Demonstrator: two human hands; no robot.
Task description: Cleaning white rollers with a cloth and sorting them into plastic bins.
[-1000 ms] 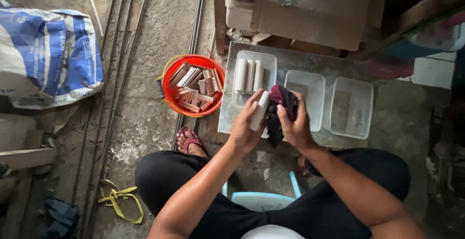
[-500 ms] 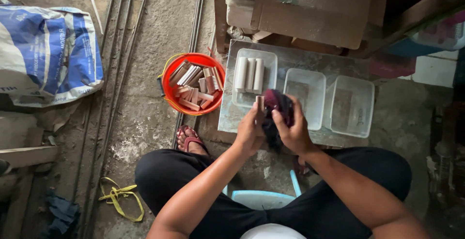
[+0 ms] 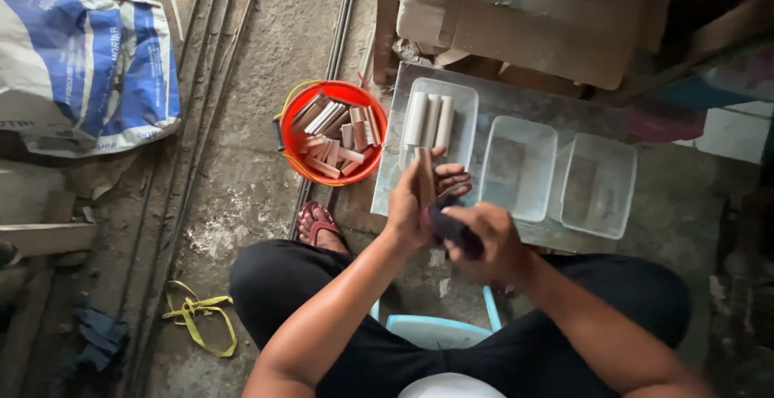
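Head view, looking down: your left hand (image 3: 413, 200) holds a pale stick (image 3: 425, 174) upright, while your right hand (image 3: 488, 241) presses a dark cloth (image 3: 451, 227) against it. Just beyond lie three clear plastic trays (image 3: 520, 168) on a grey board (image 3: 387, 180); the leftmost holds pale sticks. An orange bucket (image 3: 332, 132) of similar pieces stands beside it on the floor (image 3: 242, 188).

A blue-and-white sack (image 3: 85, 67) lies left, yellow strap (image 3: 196, 317) on the floor, cardboard boxes (image 3: 516, 19) at top.
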